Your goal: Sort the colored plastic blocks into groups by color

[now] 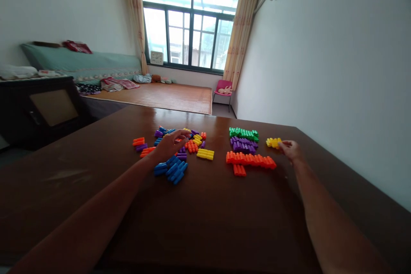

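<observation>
My left hand (169, 143) reaches over a mixed pile of plastic building blocks, its fingers apart and nothing visible in them. Loose blue blocks (175, 170) lie just below that wrist, and a yellow block (205, 154) is to the right of the pile. At the right, my right hand (293, 150) pinches the near end of a short yellow block row (272, 142). Left of this hand lie a long orange block row (250, 160), a small orange block (239, 170), a purple group (243, 144) and a green group (243, 133).
The blocks lie on a dark brown, glossy table (205, 222). Beyond its far edge stand a low bed (173, 97) and a pink chair (224, 84). A dark cabinet (19, 102) is at the left, and a white wall (327, 51) runs along the right.
</observation>
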The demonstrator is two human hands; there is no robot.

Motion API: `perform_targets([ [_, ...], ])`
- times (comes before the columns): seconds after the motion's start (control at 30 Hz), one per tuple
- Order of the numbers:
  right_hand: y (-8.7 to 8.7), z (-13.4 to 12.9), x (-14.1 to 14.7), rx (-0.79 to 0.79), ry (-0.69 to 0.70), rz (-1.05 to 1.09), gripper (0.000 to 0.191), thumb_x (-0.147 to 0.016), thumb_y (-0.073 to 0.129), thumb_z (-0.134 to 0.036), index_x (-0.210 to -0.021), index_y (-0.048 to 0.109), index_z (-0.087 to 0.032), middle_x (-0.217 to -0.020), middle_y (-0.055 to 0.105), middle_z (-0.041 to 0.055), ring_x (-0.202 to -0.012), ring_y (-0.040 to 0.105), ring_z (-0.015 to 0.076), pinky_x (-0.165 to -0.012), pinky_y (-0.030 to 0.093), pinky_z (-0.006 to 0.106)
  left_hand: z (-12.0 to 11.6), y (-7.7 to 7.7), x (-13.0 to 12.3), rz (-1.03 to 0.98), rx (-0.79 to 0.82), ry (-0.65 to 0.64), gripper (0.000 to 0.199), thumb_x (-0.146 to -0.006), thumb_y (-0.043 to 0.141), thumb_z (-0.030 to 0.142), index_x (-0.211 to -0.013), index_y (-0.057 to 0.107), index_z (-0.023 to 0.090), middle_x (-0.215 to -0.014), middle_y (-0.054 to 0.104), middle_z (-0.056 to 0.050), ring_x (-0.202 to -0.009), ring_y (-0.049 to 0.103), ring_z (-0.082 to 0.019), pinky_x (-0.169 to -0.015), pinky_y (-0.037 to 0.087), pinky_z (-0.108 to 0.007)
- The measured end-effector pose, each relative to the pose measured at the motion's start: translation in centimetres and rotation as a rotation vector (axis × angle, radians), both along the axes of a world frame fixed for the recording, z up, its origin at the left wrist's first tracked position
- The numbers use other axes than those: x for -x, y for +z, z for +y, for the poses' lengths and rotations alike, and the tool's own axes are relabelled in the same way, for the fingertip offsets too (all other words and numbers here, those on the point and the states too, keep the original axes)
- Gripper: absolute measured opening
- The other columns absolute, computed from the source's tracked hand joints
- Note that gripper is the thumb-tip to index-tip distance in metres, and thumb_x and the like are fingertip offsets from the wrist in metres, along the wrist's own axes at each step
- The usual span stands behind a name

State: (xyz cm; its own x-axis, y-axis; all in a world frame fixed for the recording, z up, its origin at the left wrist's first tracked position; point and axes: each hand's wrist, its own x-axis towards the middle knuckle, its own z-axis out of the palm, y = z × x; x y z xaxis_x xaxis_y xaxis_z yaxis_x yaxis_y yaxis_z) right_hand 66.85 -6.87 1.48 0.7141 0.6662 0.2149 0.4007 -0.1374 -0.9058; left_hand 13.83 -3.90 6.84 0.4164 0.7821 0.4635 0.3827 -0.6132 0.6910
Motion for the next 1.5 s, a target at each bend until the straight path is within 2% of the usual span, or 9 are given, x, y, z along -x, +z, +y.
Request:
perform_targets([
  [0.13,-2.4,-1.8,-1.1,0.290,0.003,-0.238,0.039,-0.067,0.071,-0.047,-0.090,0.067,-0.015,-0.073,0.070,0.0080,-0.064,0.066,0.0211,-0.061,0.052,0.031,-0.1,-0.1,-0.1,0.011,-0.016,0.028,0.043,-0.084,0.055,0.050,-0.113,0.063,0.018,-0.106,0.071,-0.007,-0.094,0.067,-0.021,-0.076,0.057,-0.033],
  [0.37,-1.1,-1.4,1.0,0.456,-0.080,-0.523,0.040,-0.082,0.054,-0.048,-0.102,0.069,-0.017,-0.081,0.069,0.0110,-0.072,0.065,0.0245,-0.065,0.048,0.033,2.2,-1.7,1.6,0.051,-0.043,0.115,0.043,-0.086,0.052,0.050,-0.114,0.062,0.020,-0.107,0.072,-0.006,-0.100,0.067,-0.021,-0.080,0.056,-0.031],
  [0.57,-3.6,-0.7,-1.5,0.492,-0.155,-0.599,0.039,-0.086,0.048,-0.045,-0.101,0.067,-0.015,-0.083,0.068,0.0155,-0.078,0.065,0.0290,-0.068,0.046,0.037,3.9,-3.5,3.1,0.189,-0.132,0.306,0.035,-0.089,0.048,0.042,-0.110,0.066,0.021,-0.106,0.072,-0.006,-0.099,0.067,-0.021,-0.085,0.053,-0.032],
  [0.63,-4.1,-0.5,-2.1,0.418,-0.159,-0.625,0.034,-0.086,0.049,-0.042,-0.101,0.066,-0.017,-0.084,0.069,0.0148,-0.076,0.064,0.0287,-0.067,0.045,0.038,3.7,-3.6,2.9,0.246,-0.156,0.294,0.033,-0.090,0.046,0.037,-0.111,0.066,0.021,-0.108,0.072,-0.006,-0.100,0.066,-0.021,-0.089,0.051,-0.034],
  [0.73,-3.7,-0.5,-1.6,0.239,-0.128,-0.675,0.031,-0.087,0.046,-0.039,-0.102,0.065,-0.019,-0.089,0.069,0.0166,-0.074,0.062,0.0289,-0.065,0.042,0.039,2.9,-3.3,1.5,0.320,-0.193,0.149,0.031,-0.090,0.047,0.032,-0.112,0.067,0.020,-0.113,0.070,-0.006,-0.107,0.063,-0.022,-0.095,0.048,-0.037],
  [0.93,-0.2,-0.8,4.0,-0.027,0.035,-0.771,0.033,-0.088,0.042,-0.038,-0.104,0.063,-0.019,-0.097,0.070,0.0122,-0.076,0.062,0.0229,-0.072,0.044,0.035,0.2,-3.3,-3.3,0.514,-0.293,-0.208,0.029,-0.090,0.054,0.029,-0.115,0.065,0.024,-0.127,0.063,-0.007,-0.124,0.051,-0.022,-0.108,0.037,-0.039],
  [1.2,3.3,-2.3,13.5,-0.156,0.360,-0.890,0.030,-0.091,0.044,-0.039,-0.106,0.064,-0.021,-0.103,0.069,0.0084,-0.074,0.063,0.0194,-0.070,0.046,0.032,-0.6,-3.3,-4.1,0.640,-0.243,-0.211,0.019,-0.083,0.063,0.024,-0.102,0.064,0.021,-0.107,0.065,-0.006,-0.102,0.060,-0.024,-0.091,0.045,-0.035],
  [1.33,3.7,-3.5,18.5,-0.187,0.596,-0.841,0.030,-0.092,0.045,-0.040,-0.107,0.064,-0.021,-0.103,0.069,0.0082,-0.074,0.063,0.0188,-0.071,0.049,0.032,-1.1,-2.8,-3.8,0.628,-0.225,-0.141,0.036,-0.077,0.071,0.034,-0.109,0.061,0.021,-0.109,0.062,-0.007,-0.099,0.059,-0.026,-0.087,0.046,-0.037],
  [1.5,3.4,-5.5,23.8,-0.081,0.894,-0.635,0.038,-0.089,0.052,-0.045,-0.119,0.058,-0.022,-0.104,0.069,0.0072,-0.067,0.063,0.0163,-0.068,0.051,0.032,-2.6,-2.0,-4.3,0.454,-0.279,-0.214,0.046,-0.082,0.065,0.035,-0.125,0.054,0.023,-0.122,0.053,-0.009,-0.105,0.058,-0.025,-0.085,0.049,-0.033],
])
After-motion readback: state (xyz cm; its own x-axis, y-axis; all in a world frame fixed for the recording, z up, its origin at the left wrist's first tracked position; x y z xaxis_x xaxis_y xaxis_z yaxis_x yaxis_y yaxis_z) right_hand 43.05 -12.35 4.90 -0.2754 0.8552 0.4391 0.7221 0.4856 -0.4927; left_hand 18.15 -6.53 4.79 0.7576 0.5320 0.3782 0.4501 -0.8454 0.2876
